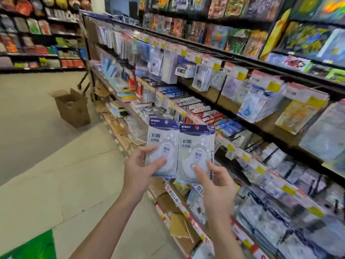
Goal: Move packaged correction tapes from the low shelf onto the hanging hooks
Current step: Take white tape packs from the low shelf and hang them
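Presently, both hands hold packaged correction tapes upright in front of the shop shelving, above the lower shelves and clear of the hooks. The left hand (pixel 139 170) grips the left pack (pixel 162 146) at its lower edge, its fingers (pixel 149 148) curled onto the front face and the thumb pressed across the clear blister. The right hand (pixel 216 184) grips the right pack (pixel 196 152) from below, thumb on the front, remaining fingers behind the pack and largely hidden. The two packs stand side by side, the right one overlapping the left pack's edge; each has a dark blue header card and a white tape dispenser under clear plastic. Black hanging hooks (pixel 211 114) project from the shelving just behind and to the right of the packs, several bare, others loaded with goods. An open cardboard box (pixel 72 109) stands on the floor (pixel 37 146) by the shelving, well apart from the hands. Much of the shelf stock is blurred.
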{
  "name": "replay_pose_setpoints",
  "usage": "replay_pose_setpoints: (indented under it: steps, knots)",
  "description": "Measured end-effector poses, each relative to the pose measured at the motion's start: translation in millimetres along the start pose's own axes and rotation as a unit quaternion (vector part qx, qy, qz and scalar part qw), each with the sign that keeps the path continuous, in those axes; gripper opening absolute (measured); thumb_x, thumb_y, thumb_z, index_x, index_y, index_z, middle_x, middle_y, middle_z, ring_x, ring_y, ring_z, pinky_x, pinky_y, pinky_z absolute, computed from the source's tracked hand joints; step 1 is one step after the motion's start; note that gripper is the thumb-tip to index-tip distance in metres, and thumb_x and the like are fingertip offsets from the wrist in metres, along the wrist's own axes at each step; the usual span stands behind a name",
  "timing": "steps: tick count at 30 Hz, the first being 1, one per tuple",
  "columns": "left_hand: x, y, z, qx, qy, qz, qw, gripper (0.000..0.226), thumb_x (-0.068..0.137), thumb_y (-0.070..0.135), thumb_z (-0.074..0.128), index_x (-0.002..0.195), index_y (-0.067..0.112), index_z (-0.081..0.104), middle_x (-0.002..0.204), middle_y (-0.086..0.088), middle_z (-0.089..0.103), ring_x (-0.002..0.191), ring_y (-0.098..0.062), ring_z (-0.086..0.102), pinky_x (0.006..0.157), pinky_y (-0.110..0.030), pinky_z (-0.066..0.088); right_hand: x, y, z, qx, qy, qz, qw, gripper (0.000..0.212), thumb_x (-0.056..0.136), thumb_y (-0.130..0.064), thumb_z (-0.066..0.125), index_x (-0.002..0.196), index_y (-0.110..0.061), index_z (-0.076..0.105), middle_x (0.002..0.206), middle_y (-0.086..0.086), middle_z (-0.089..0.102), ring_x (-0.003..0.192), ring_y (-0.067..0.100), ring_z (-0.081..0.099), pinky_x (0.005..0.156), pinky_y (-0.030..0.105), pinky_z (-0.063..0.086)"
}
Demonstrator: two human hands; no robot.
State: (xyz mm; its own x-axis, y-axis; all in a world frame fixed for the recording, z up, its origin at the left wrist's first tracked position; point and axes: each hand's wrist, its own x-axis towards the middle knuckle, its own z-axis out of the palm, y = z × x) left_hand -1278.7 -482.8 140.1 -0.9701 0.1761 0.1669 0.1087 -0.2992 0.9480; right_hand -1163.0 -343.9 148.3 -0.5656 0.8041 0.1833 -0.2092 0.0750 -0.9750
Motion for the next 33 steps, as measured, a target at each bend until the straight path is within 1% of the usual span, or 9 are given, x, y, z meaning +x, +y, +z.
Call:
replay_pose_setpoints:
  steps: [5,8,13,15,20,24,27,30,33]
  knots:
    - [61,-8,18,0.011,-0.037,-0.007,0.999,0.031,0.074,-0.004,0.081,0.095,0.012,0.067,0.103,0.014,0.074,0.106,-0.001,0.067,0.097,-0.032,0.054,46,14,26,0.014,0.044,-0.001,0.999,0.018,0.075,-0.02,0.086,0.089,-0.024,0.076,0.111,-0.007,0.074,0.115,0.013,0.065,0.1,0.042,0.054]
    - [100,-15,29,0.032,-0.064,-0.005,0.997,0.029,0.072,-0.003,0.082,0.091,0.011,0.065,0.099,0.019,0.073,0.1,0.008,0.065,0.097,-0.031,0.051,81,26,40,0.032,0.064,-0.007,0.997,0.021,0.076,-0.016,0.085,0.094,-0.015,0.075,0.11,-0.006,0.074,0.113,0.013,0.066,0.1,0.04,0.053]
    - [169,-26,55,0.042,-0.091,-0.005,0.995,0.03,0.071,-0.001,0.084,0.091,0.014,0.067,0.095,0.021,0.074,0.097,0.012,0.064,0.081,-0.01,0.049,143,39,66,0.061,0.077,-0.009,0.995,0.014,0.076,-0.011,0.083,0.081,-0.022,0.076,0.1,-0.007,0.076,0.099,0.013,0.069,0.089,0.033,0.057]
    - [197,-29,67,0.042,-0.111,-0.013,0.993,0.031,0.07,0.002,0.085,0.092,0.017,0.069,0.097,0.022,0.074,0.099,0.011,0.064,0.088,-0.016,0.049,168,44,73,0.064,0.085,-0.013,0.994,0.016,0.077,-0.013,0.083,0.08,-0.027,0.076,0.103,-0.006,0.076,0.101,0.013,0.069,0.092,0.04,0.056]
    - [256,-40,110,0.043,-0.184,-0.027,0.982,0.03,0.07,0.001,0.084,0.09,0.016,0.066,0.099,0.024,0.073,0.1,0.011,0.063,0.105,-0.038,0.046,224,52,80,0.083,0.13,-0.019,0.988,0.015,0.076,-0.02,0.083,0.086,-0.029,0.078,0.105,-0.01,0.075,0.106,0.011,0.068,0.094,0.037,0.054]
    - [284,-51,142,0.03,-0.206,-0.028,0.978,0.037,0.059,0.015,0.085,0.091,0.017,0.066,0.103,0.016,0.074,0.109,-0.004,0.065,0.108,-0.05,0.044,252,54,77,0.095,0.182,-0.032,0.978,0.018,0.072,-0.023,0.083,0.088,-0.026,0.077,0.104,-0.009,0.076,0.105,0.01,0.069,0.089,0.032,0.054]
    - [298,-58,163,0.019,-0.229,-0.035,0.973,0.04,0.056,0.016,0.084,0.093,0.018,0.067,0.1,0.013,0.075,0.11,-0.01,0.066,0.105,-0.047,0.048,267,52,70,0.087,0.192,-0.038,0.977,0.018,0.075,-0.02,0.083,0.091,-0.025,0.075,0.106,-0.014,0.075,0.105,0.004,0.068,0.086,0.021,0.055]
    - [309,-64,181,0.014,-0.253,-0.041,0.967,0.04,0.055,0.017,0.083,0.093,0.02,0.068,0.096,0.016,0.075,0.103,-0.006,0.068,0.096,-0.033,0.053,278,52,65,0.07,0.203,-0.052,0.975,0.014,0.08,-0.011,0.08,0.089,-0.02,0.073,0.105,-0.019,0.073,0.106,0.002,0.067,0.085,0.015,0.055]
    - [321,-72,191,0.01,-0.271,-0.045,0.962,0.041,0.053,0.02,0.094,0.086,0.03,0.072,0.102,0.01,0.076,0.104,-0.011,0.069,0.101,-0.045,0.051,285,48,65,0.069,0.231,-0.065,0.968,0.013,0.079,-0.006,0.08,0.084,-0.015,0.073,0.103,-0.016,0.075,0.104,0.005,0.069,0.084,0.015,0.055]
